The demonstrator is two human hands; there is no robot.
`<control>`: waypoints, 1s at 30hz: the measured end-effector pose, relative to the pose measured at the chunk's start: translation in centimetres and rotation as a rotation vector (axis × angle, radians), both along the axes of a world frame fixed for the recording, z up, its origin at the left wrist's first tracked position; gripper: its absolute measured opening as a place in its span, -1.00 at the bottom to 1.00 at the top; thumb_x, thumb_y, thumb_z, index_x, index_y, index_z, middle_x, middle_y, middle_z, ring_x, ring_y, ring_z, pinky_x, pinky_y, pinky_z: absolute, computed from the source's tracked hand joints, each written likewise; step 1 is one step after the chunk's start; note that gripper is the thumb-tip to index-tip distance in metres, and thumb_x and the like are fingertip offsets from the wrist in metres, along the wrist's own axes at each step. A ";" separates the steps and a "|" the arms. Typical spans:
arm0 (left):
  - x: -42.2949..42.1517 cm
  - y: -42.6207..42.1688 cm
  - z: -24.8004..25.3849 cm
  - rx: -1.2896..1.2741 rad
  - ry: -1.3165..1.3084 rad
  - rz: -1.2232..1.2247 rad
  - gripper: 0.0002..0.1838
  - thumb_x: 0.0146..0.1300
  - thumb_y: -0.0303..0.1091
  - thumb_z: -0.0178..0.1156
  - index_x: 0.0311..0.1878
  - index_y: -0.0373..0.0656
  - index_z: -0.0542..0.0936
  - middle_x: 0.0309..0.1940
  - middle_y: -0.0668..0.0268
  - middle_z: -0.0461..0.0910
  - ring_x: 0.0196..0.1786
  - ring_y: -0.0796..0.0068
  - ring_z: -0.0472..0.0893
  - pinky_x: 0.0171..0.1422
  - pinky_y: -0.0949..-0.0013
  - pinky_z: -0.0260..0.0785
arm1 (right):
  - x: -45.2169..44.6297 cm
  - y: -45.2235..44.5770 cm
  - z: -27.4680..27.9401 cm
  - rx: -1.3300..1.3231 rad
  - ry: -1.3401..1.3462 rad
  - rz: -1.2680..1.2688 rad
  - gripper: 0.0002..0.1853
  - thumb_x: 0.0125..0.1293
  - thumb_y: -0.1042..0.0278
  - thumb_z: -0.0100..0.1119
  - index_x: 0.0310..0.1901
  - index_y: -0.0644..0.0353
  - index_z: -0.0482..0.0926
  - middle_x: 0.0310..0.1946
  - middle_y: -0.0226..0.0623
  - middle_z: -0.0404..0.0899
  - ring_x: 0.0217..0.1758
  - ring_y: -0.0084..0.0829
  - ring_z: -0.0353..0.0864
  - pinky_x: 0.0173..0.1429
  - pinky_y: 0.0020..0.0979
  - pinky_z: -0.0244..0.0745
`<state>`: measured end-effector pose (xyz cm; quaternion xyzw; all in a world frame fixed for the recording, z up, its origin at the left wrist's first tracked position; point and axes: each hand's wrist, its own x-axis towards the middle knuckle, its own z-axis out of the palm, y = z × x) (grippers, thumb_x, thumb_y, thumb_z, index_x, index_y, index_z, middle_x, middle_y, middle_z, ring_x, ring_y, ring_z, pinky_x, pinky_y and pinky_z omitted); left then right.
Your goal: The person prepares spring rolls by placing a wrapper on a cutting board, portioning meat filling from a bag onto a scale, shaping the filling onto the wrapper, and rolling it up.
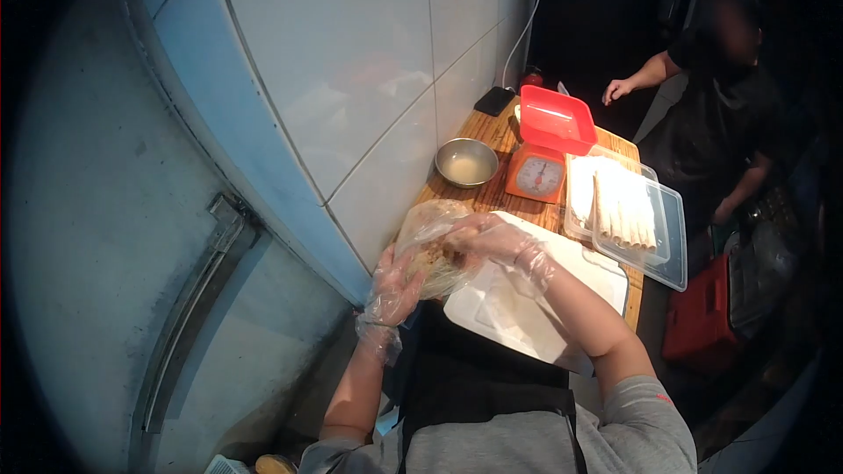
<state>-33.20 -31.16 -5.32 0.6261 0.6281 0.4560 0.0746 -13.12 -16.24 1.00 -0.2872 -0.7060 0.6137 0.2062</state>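
A clear plastic bag [452,283] with a pale brownish, shredded-looking food filling [430,262] sits at the near left edge of the wooden table. My left hand [397,288], in a clear disposable glove, grips the bag's left side. Gloved the same way, my right hand [492,240] is over the bag's upper right, its fingers curled down at the filling. What those fingertips hold is hidden. Under my right forearm lies a white cutting board [474,305], with a thin pale sheet [507,291] on it.
Behind the bag stand a metal bowl [466,163] of cloudy liquid and an orange kitchen scale [537,174] with a red tray [557,119]. Pale rolls [623,211] fill a clear plastic container [672,241]. Tiled wall [325,61] borders the left; another person [711,114] stands at right.
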 end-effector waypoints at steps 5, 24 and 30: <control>1.1 1.5 0.4 0.007 -0.071 -0.067 -0.47 0.19 -0.42 0.33 0.27 -0.25 0.58 0.19 -0.21 0.48 0.24 -0.24 0.53 0.34 0.02 0.42 | -3.7 -2.7 -0.8 1.003 -0.224 -0.120 -0.70 0.18 0.24 0.38 -0.13 0.23 0.74 -0.21 -0.09 0.74 -0.17 -0.06 0.74 -0.03 -0.17 0.65; 2.2 -0.6 4.8 0.181 -0.107 0.073 -0.60 0.23 -0.55 0.31 0.16 -0.28 0.61 0.28 0.01 0.42 0.37 0.06 0.43 0.44 0.13 0.33 | 1.3 2.0 -3.7 -0.475 0.397 -0.040 -0.73 0.36 0.24 0.29 -0.08 0.28 0.68 -0.18 -0.22 0.67 -0.05 -0.35 0.64 0.00 -0.27 0.63; 5.7 1.6 5.5 0.379 -0.370 -0.086 -0.56 0.45 -0.35 0.18 0.35 -0.23 0.46 0.31 0.12 0.42 0.38 0.19 0.43 0.45 0.18 0.34 | 1.2 -0.8 0.9 -0.836 0.791 0.142 -0.58 0.45 0.19 0.12 0.22 0.26 0.51 0.16 -0.06 0.59 0.28 -0.21 0.58 0.34 -0.09 0.56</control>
